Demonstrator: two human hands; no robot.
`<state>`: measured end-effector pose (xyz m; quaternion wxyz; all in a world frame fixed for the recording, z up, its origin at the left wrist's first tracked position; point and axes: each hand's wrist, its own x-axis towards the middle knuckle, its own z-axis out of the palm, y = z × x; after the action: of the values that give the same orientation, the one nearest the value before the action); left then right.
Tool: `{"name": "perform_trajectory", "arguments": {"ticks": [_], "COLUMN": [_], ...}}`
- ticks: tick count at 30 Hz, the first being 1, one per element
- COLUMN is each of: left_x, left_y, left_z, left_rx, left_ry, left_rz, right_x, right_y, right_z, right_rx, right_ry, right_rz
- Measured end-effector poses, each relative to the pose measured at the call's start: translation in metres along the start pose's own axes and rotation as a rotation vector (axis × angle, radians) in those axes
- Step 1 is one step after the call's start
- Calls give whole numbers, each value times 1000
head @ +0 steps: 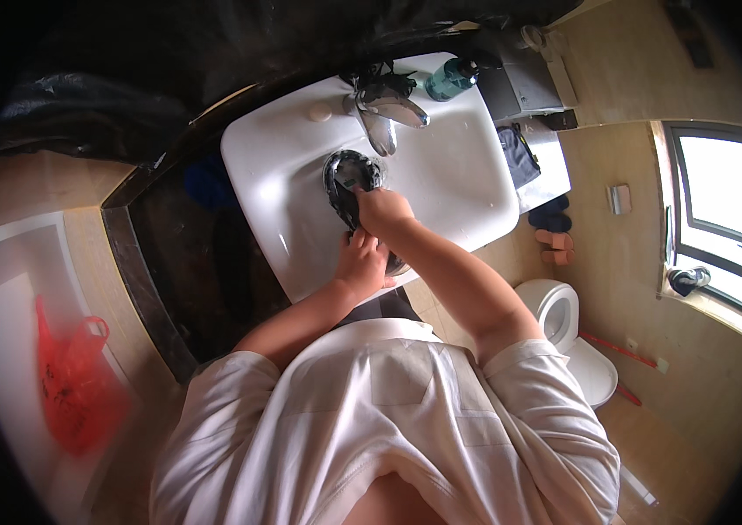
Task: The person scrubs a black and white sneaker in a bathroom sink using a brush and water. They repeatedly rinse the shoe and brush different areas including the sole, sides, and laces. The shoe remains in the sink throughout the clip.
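A dark shoe (344,190) with white foam on it lies over the white washbasin (459,170), its one end below the metal faucet (380,125). My left hand (362,262) grips the end nearer to me, by the basin's front edge. My right hand (384,211) is at the shoe's opening with its fingers curled; whether it holds something there is hidden. A teal pump bottle (451,80) stands at the basin's back right corner, and a round pale disc (320,112) sits left of the faucet.
Black plastic sheeting (102,98) hangs behind the basin. At the right are a folded dark cloth (518,156), pink slippers (554,247), a toilet (558,315) and a shoe (689,280) on the window sill. A red plastic bag (75,387) hangs at the left.
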<state>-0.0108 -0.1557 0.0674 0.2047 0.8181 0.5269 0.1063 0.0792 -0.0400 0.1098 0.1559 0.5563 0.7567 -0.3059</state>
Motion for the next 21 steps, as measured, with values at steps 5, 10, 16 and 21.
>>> {"name": "perform_trajectory", "arguments": {"ticks": [5,10,16,21], "left_x": [1,2,6,5], "left_y": [-3,2,0,1], "left_z": [0,-3,-9,-9], "left_rx": [-22,40,17,-16], "left_ry": [-149,-149,-215,-245], "left_rz": [-73,-42,-78,-91], "right_x": [-25,-11,-11,-43], "right_y": [32,13,12,38], "right_z": [0,-5,-2,1], "right_rx": [-314,-200,-261,-322], "right_ry": [-203,-98,-94,-313], "right_rz": [-86,22,87,-78]}}
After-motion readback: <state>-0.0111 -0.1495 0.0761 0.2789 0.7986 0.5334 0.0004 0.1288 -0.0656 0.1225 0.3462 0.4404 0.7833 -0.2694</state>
